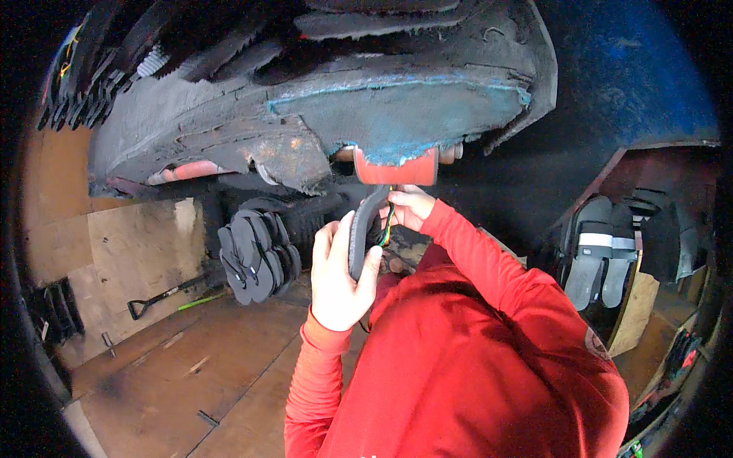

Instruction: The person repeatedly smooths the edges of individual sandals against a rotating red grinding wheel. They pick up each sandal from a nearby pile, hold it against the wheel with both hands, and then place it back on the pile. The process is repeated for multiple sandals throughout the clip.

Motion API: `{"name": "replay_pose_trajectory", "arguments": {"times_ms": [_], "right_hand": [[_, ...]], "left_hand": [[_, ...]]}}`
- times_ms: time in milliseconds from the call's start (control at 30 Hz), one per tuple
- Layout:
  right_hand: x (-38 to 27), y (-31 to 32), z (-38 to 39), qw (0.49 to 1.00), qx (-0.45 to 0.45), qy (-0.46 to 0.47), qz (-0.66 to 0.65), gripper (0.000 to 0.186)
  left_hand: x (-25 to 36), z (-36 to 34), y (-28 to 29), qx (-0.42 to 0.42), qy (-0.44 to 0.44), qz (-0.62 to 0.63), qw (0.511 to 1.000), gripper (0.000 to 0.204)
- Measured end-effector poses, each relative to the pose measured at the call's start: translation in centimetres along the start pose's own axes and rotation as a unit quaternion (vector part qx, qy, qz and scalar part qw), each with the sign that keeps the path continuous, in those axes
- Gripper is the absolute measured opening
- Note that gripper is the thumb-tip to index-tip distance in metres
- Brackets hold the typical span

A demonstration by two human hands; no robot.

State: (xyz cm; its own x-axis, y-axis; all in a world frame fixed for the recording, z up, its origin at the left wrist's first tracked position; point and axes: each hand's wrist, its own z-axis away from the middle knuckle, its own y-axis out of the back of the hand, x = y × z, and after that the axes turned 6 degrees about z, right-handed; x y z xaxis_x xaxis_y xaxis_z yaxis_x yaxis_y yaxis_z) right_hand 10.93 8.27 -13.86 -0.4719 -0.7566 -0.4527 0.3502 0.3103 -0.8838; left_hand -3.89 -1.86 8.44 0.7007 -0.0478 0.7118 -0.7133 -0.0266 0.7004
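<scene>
A dark grey flip-flop (pixel 363 233) is held on edge between both my hands, and a strap with green, yellow and red strands shows at its right side. My left hand (pixel 340 286) wraps round the near part of its sole, thumb on the right side. At the far end my right hand (pixel 411 206) grips it, with some fingers hidden behind the strap. Just beyond my right hand sits a red belt-covered sanding roller (pixel 398 168) under a dusty blue cloth (pixel 412 114). The far tip of the flip-flop is close to the roller; I cannot tell whether they touch.
A dust-coated bench (pixel 175 126) with dark footwear on top spans the far side. Stacked flip-flops (pixel 256 256) stand low at left, near a black-handled tool (pixel 153 301). Slide sandals (pixel 595 244) hang or stand at right beside a wooden board (pixel 635 313). Brown flooring (pixel 183 382) lies below.
</scene>
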Motion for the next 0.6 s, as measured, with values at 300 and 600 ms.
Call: {"name": "replay_pose_trajectory", "arguments": {"times_ms": [300, 600], "right_hand": [[-2.7, -2.2, 3.9, 0.978, 0.185, -0.094, -0.016, 0.044], [-4.1, -6.4, 3.4, 0.962, 0.251, -0.097, -0.037, 0.052]], "left_hand": [[2.4, -4.0, -2.2, -0.067, 0.124, 0.164, 0.976, 0.058], [3.1, -2.6, -0.9, -0.041, 0.125, 0.164, 0.978, 0.061]]}}
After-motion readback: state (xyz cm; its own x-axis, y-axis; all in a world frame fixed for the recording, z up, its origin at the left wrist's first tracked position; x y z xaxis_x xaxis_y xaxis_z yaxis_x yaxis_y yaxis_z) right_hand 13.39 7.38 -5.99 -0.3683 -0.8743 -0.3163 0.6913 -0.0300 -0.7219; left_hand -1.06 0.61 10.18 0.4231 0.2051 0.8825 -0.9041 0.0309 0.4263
